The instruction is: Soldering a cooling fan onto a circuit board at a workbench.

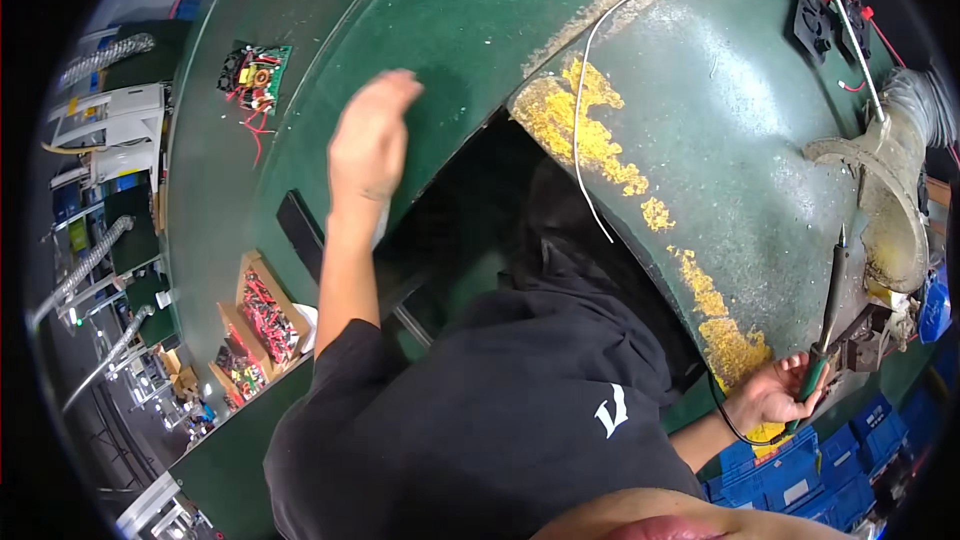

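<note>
Green iron (833,305), grasped in right hand (778,395), just left of funnel (893,230) | left hand (370,135) unclenched, seemingly empty, far left of funnel | possible slip from loose hold, then burn if hot

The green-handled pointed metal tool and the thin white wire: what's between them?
Rough yellow patches on the green tabletop lie between tool and wire, seen in the head view.

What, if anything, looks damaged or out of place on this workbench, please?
The green bench top stands out: rough yellow patches run along its edge, from the corner to near the right hand, breaking up the otherwise mostly green surface. They could be wear or residue; I cannot tell which.
</note>
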Tool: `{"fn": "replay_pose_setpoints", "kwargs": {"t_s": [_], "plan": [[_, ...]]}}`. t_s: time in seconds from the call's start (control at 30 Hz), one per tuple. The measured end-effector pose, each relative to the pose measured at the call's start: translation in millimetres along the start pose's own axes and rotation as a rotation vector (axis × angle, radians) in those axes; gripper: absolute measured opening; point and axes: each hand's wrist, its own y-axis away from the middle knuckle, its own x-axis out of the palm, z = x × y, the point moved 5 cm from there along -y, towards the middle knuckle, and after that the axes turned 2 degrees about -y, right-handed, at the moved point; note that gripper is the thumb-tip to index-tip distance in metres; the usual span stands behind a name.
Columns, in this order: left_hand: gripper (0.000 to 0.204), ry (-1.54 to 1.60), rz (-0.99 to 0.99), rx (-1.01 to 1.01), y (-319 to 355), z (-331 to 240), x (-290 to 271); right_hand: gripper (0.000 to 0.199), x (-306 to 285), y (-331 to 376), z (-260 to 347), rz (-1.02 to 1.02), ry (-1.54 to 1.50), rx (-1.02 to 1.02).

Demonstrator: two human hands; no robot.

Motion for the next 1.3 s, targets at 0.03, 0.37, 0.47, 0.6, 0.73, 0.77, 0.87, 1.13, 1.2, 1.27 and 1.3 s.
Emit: {"fn": "replay_pose_setpoints", "kwargs": {"t_s": [0.03, 0.37, 0.47, 0.6, 0.73, 0.77, 0.87, 1.13, 1.2, 1.27, 1.3], "plan": [[0.029, 0.059, 0.02, 0.08, -5.7, -30.2, 4.4, 0.046, -0.9, -0.3, -0.8, -0.018, 0.013, -0.01], [0.028, 0.372, 0.136, 0.384, -8.4, -120.4, 20.9, 0.04, 22.3, 22.1, -5.5, 0.103, 0.056, -0.023], [0.021, 0.362, 0.086, 0.442, -10.6, -115.8, 26.5, 0.041, 25.4, 22.0, -2.9, 0.09, 0.042, -0.062], [0.013, 0.578, -0.057, 0.578, -31.0, -134.8, 27.5, 0.042, 33.4, 27.3, -0.3, 0.117, 0.021, -0.125], [0.015, 0.76, -0.048, 0.728, -50.1, -165.6, 34.4, 0.045, 21.4, 35.7, 1.8, -0.086, -0.011, -0.179], [0.019, 0.823, 0.012, 0.775, -53.4, -170.2, 38.4, 0.045, 17.9, 40.1, 1.5, -0.075, 0.008, -0.139], [0.022, 0.855, 0.114, 0.788, -62.5, -171.0, 50.8, 0.043, 1.5, 51.4, 8.4, -0.129, 0.007, -0.149], [0.025, 0.928, 0.101, 0.724, -54.3, -161.9, 44.3, 0.039, -21.6, 72.9, 8.7, -0.228, -0.043, -0.171], [0.025, 0.983, 0.114, 0.719, -53.3, -162.4, 40.2, 0.039, -24.0, 77.4, 5.1, -0.26, -0.054, -0.185], [0.024, 1.089, 0.173, 0.617, -56.5, -158.1, 40.7, 0.039, -22.6, 76.7, 4.1, -0.247, -0.051, -0.194], [0.024, 1.09, 0.196, 0.582, -58.0, -155.9, 41.5, 0.039, -24.5, 78.9, 2.7, -0.302, -0.025, -0.184]]}}
